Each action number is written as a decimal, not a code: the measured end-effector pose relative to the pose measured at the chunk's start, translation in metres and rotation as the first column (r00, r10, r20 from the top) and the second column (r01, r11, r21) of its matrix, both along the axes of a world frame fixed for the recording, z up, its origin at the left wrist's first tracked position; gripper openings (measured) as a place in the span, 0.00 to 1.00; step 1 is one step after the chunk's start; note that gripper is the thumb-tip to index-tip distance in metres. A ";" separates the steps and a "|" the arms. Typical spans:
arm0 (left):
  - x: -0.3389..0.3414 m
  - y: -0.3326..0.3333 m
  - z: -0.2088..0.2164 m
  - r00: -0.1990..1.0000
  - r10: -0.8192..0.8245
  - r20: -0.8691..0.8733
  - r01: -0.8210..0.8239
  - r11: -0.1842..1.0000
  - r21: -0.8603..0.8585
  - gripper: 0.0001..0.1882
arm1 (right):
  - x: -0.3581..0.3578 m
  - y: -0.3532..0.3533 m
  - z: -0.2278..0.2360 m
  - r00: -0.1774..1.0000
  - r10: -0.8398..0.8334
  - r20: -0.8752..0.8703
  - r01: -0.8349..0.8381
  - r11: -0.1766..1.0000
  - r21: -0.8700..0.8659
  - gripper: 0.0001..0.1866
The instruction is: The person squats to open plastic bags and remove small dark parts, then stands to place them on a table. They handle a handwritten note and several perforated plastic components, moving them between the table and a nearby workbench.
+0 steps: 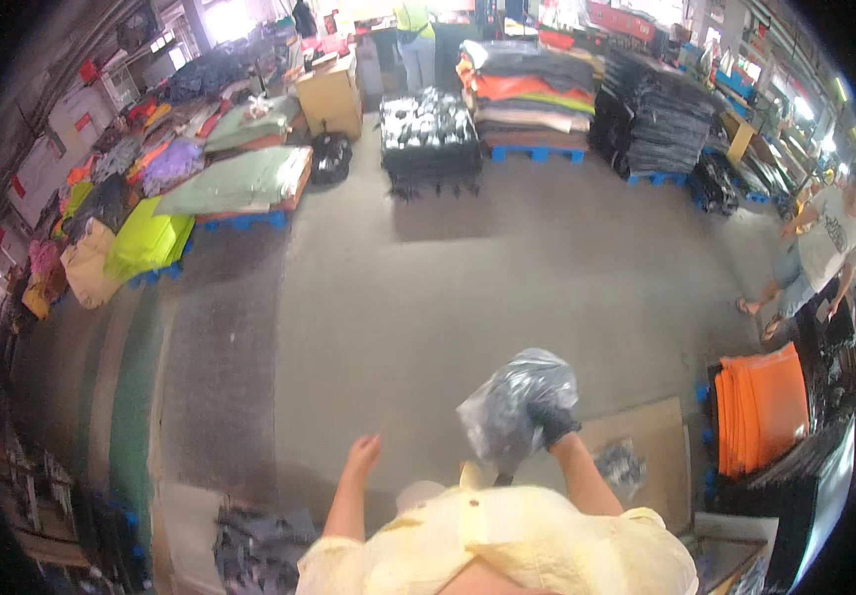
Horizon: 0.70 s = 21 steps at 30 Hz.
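Note:
A bundle in shiny, crumpled grey plastic film (517, 397) hangs in front of my body. My right hand (553, 424), in a dark glove, grips it at its right side; what is inside the wrapping cannot be made out. Off to the left, my left hand (363, 454) is bare and holds nothing. Its small, blurred fingers look loosely apart, with bare floor beneath them. Below my right forearm, another clear plastic-wrapped bundle (622, 466) lies on a brown cardboard sheet (661, 426).
Orange sheets (760, 412) stand stacked at right, near a person (824, 243). Ahead are a black stack (430, 139), coloured sheets on a blue pallet (532, 99) and dark sheets (651, 114). Green sheets (239, 183) and yellow ones (150, 238) lie far left. Grey pieces (264, 545) lie lower left.

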<state>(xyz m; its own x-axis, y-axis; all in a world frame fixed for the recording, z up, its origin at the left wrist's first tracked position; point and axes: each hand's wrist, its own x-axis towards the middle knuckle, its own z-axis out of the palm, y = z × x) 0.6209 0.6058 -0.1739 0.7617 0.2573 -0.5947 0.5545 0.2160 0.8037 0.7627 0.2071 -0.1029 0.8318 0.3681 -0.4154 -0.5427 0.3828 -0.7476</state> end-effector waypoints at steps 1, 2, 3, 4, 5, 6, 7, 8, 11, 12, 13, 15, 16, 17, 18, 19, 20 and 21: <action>0.008 0.022 -0.012 0.986 0.158 -0.047 -0.163 0.979 -0.123 0.12 | 0.032 0.023 0.004 0.998 0.041 0.041 -0.041 0.999 -0.004 0.18; 0.000 0.039 -0.021 0.948 0.301 -0.105 -0.318 0.917 -0.240 0.10 | 0.062 0.047 0.007 0.994 0.076 0.074 -0.076 0.997 -0.005 0.17; 0.003 0.058 -0.031 0.920 0.355 -0.168 -0.387 0.890 -0.242 0.09 | 0.097 0.072 0.009 0.993 0.085 0.084 -0.080 0.995 -0.063 0.17; 0.007 0.077 -0.040 0.888 0.405 -0.218 -0.451 0.859 -0.243 0.09 | 0.130 0.097 0.012 0.989 0.112 0.094 -0.111 0.994 -0.018 0.14; 0.021 0.098 -0.052 0.846 0.470 -0.252 -0.526 0.811 -0.255 0.09 | 0.164 0.125 0.014 0.981 0.149 0.122 -0.151 0.989 0.007 0.15; 0.033 0.118 -0.062 0.794 0.530 -0.297 -0.601 0.756 -0.260 0.09 | 0.199 0.151 0.017 0.977 0.162 0.139 -0.162 0.987 -0.012 0.15; 0.045 0.139 -0.070 0.733 0.582 -0.353 -0.673 0.695 -0.251 0.09 | 0.232 0.175 0.020 0.975 0.169 0.143 -0.166 0.986 -0.032 0.16; 0.065 0.162 -0.076 0.691 0.618 -0.376 -0.719 0.642 -0.265 0.09 | 0.263 0.199 0.023 0.975 0.169 0.145 -0.162 0.985 -0.055 0.16; 0.200 0.230 -0.087 0.619 0.705 -0.345 -0.783 0.520 -0.342 0.09 | 0.354 0.257 0.046 0.975 0.149 0.162 -0.127 0.982 -0.137 0.17; 0.248 0.247 -0.083 0.611 0.715 -0.339 -0.788 0.512 -0.342 0.09 | 0.383 0.274 0.053 0.976 0.149 0.161 -0.120 0.977 -0.177 0.17; 0.308 0.271 -0.072 0.748 0.599 -0.284 -0.660 0.635 -0.401 0.09 | 0.411 0.289 0.061 0.978 0.137 0.159 -0.101 0.972 -0.211 0.18; 0.440 0.302 -0.039 0.849 0.484 -0.210 -0.526 0.739 -0.421 0.08 | 0.465 0.311 0.079 0.978 0.108 0.181 -0.049 0.952 -0.302 0.19; 0.510 0.317 -0.021 0.921 0.378 -0.089 -0.377 0.815 -0.439 0.09 | 0.494 0.324 0.085 0.975 0.105 0.198 -0.029 0.936 -0.352 0.19; 0.573 0.330 -0.003 0.955 0.293 -0.054 -0.288 0.864 -0.414 0.10 | 0.525 0.338 0.090 0.970 0.110 0.215 -0.013 0.913 -0.407 0.19; 0.630 0.338 0.013 0.977 0.207 0.055 -0.166 0.894 -0.417 0.11 | 0.553 0.351 0.094 0.964 0.127 0.233 -0.002 0.881 -0.473 0.20; 0.685 0.348 0.026 0.991 0.128 0.050 -0.098 0.911 -0.401 0.12 | 0.584 0.365 0.096 0.956 0.156 0.248 0.003 0.841 -0.541 0.20; 0.731 0.357 0.037 0.987 0.049 0.155 0.021 0.908 -0.418 0.13 | 0.616 0.380 0.100 0.946 0.196 0.259 0.002 0.793 -0.609 0.21; 0.768 0.365 0.044 0.992 0.018 0.127 0.036 0.910 -0.412 0.14 | 0.648 0.396 0.104 0.931 0.250 0.265 -0.006 0.739 -0.674 0.21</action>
